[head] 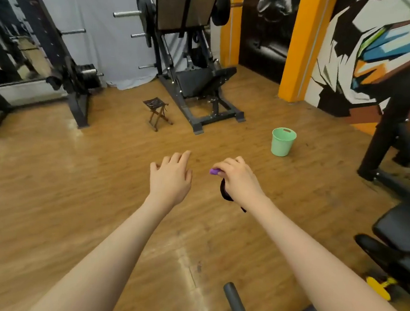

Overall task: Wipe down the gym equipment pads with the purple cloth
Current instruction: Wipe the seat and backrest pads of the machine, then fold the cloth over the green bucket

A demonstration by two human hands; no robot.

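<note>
We see a wooden floor (98,183) with a leg press machine (192,56) at the back and black padded equipment (404,232) cut off at the right edge. A green bucket (283,142) and small folding stool (157,112) stand apart. Our left hand (170,177) is spread, holding nothing. Our right hand (238,180) curls around the purple cloth (214,171), mostly hidden; a dark strap (224,193) hangs beneath, hard to identify.
</note>
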